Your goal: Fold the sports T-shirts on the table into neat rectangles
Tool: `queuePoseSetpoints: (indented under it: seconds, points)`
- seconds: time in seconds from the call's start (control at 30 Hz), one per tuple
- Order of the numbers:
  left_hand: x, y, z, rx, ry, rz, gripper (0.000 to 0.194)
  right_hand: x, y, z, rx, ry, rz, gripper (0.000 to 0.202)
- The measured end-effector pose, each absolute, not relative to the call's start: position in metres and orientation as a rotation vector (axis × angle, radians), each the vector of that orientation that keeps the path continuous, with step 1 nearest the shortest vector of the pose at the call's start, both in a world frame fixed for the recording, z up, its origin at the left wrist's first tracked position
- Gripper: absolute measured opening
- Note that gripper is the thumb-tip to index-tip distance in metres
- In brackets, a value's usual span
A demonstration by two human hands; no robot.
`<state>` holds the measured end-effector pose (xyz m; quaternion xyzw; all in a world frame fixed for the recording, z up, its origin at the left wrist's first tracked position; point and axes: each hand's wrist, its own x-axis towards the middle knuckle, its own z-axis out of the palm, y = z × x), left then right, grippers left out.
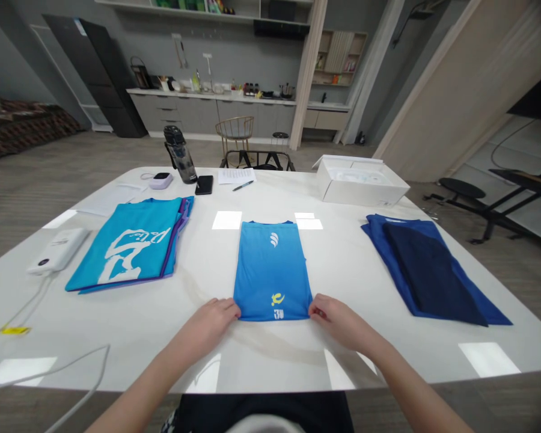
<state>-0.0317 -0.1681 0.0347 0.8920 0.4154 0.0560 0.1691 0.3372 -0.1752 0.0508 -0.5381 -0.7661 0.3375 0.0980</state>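
Glossy and white, the table (211, 270) fills most of the frame, its far left corner rounded and its near edge running along the bottom; bright squarish reflections sit on it. Flat grey cabinets (184, 114) line the wall at upper middle, beyond a wood-grained floor.

Just below the frame's centre lies the folded blue garment (273, 264), a thin, smooth, near-rectangular piece with a small white emblem near its top and yellow and white marks by its lower hem. Fingers of the left hand (211, 325) are drawn narrow on its lower left corner; the right hand (336, 319) pinches the lower right corner, thumb against finger.

At left rests a turquoise stack (151, 255) with brushy white lettering, purple and blue layers showing along its right edge. At right, matte navy cloth (428, 264) lies slantwise on royal blue cloth (392, 264). Bare strips of tabletop separate the garment from both piles, the right strip wider; another runs between hem and near edge. Beyond, a white cardboard box (356, 191) stands with its lid raised at upper right, and a clear, dark-capped bottle (183, 157) at upper left.
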Motion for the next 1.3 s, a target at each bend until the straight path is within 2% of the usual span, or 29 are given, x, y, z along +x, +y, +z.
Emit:
queuePoseSetpoints:
  seconds: [0.17,0.3,0.43,0.53,0.67,0.9,1.0,1.13,1.3]
  points:
    - [-0.024,-0.157,0.049,2.324,1.165,0.302,0.026,0.340,-0.161,0.050,-1.609,-2.214,1.103,0.016]
    - [-0.011,-0.089,0.042,2.265,1.567,0.594,0.031,0.340,-0.091,0.032,-1.660,-2.065,0.799,0.028]
    - [0.007,-0.003,0.029,2.000,1.944,0.585,0.050,0.330,-0.010,0.022,-1.811,-1.896,0.560,0.046]
    - [0.018,0.046,0.020,1.759,1.965,0.501,0.056,0.315,0.032,0.023,-1.926,-1.780,0.665,0.050]
    - [0.024,0.079,0.013,1.589,1.987,0.457,0.047,0.298,0.061,0.023,-2.080,-1.621,0.838,0.044]
    - [0.029,0.081,0.011,1.521,1.883,0.610,0.018,0.293,0.076,0.012,-1.981,-1.489,0.947,0.023]
    - [0.035,0.072,0.009,1.544,1.766,0.828,0.021,0.294,0.067,0.009,-1.854,-1.499,0.931,0.018]
    - [0.040,0.059,0.013,1.574,1.618,1.094,0.027,0.300,0.048,0.010,-1.691,-1.504,0.866,0.028]
    - [0.049,0.037,0.045,1.738,1.474,1.255,0.030,0.311,0.017,0.024,-1.442,-1.489,0.716,0.034]
